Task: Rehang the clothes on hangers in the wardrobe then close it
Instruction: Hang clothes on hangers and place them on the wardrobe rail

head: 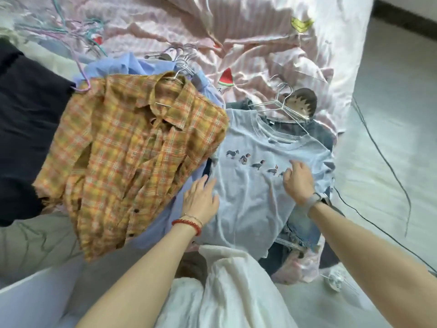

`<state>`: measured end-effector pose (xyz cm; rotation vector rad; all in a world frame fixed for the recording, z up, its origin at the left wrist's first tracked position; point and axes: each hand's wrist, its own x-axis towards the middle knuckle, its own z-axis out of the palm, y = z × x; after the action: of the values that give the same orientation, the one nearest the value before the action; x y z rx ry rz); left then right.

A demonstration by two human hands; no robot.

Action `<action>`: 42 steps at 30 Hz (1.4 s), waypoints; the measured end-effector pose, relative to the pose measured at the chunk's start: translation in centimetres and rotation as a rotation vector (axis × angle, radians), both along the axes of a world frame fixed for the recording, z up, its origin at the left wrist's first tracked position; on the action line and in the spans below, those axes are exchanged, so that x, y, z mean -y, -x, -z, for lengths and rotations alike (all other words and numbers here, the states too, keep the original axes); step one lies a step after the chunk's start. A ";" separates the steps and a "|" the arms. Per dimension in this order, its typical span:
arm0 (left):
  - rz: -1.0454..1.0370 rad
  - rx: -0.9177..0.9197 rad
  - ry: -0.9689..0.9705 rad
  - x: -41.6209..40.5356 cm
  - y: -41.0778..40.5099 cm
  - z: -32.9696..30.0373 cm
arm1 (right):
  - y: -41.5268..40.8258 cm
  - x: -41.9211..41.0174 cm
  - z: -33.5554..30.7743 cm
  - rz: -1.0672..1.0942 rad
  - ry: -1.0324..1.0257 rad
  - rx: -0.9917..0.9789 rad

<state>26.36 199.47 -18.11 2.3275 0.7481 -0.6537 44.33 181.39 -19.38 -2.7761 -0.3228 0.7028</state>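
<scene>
Nearest the lens, a loose white gauzy cloth (227, 287) drapes below the pale blue cotton T-shirt with a row of small embroidered dogs (255, 185), and I take that T-shirt as my landmark. It lies flat on a crumpled pink satin bedsheet (260, 43), its neck already on a thin silver wire hanger (281, 105) whose hook sticks out just above the collar. I have my left hand (201, 200) resting on the T-shirt's left edge, fingers spread and fairly straight, pinching nothing; my right hand (299, 179) lies on its chest at the end of the dog row, fingers loosely bent against the cloth, and I cannot tell whether they have caught a fold. Blue denim jeans (305, 230) lie under the T-shirt and poke out at its right side and lower corner. Left of the T-shirt, touching its sleeve, lies an orange and yellow plaid button shirt (132, 157), also on a wire hanger. As I judge it, the step in hand is smoothing this T-shirt before carrying it to the wardrobe, which is out of view. To do it well I would sweep both palms outward from the middle, check both shoulders sit evenly on the wire, then lift by the hook alone so the jeans beneath are not dragged along.
</scene>
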 end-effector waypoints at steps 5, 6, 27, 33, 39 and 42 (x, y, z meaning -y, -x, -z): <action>0.215 -0.089 0.014 1.6 -4.9 3.3 | -8.4 1.3 2.4 0.096 0.045 0.030; 0.241 -0.129 0.017 1.8 -5.1 3.9 | -9.5 1.3 2.9 0.103 0.052 0.012; 0.389 0.190 -0.278 0.7 -15.4 1.4 | 0.2 9.0 1.3 0.260 -0.163 0.315; 0.587 -0.094 -0.074 3.0 -15.9 1.7 | 1.0 13.1 0.6 0.249 -0.125 0.339; 0.313 0.062 0.108 5.3 -9.3 -1.3 | 0.0 12.4 1.6 0.315 -0.136 0.335; 0.136 0.112 0.060 3.6 -5.9 -2.7 | 0.2 9.0 1.0 0.219 -0.237 0.329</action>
<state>32.30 195.83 -15.38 2.3531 0.5162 -0.5904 44.14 172.43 -20.33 -2.6357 -0.1468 0.1441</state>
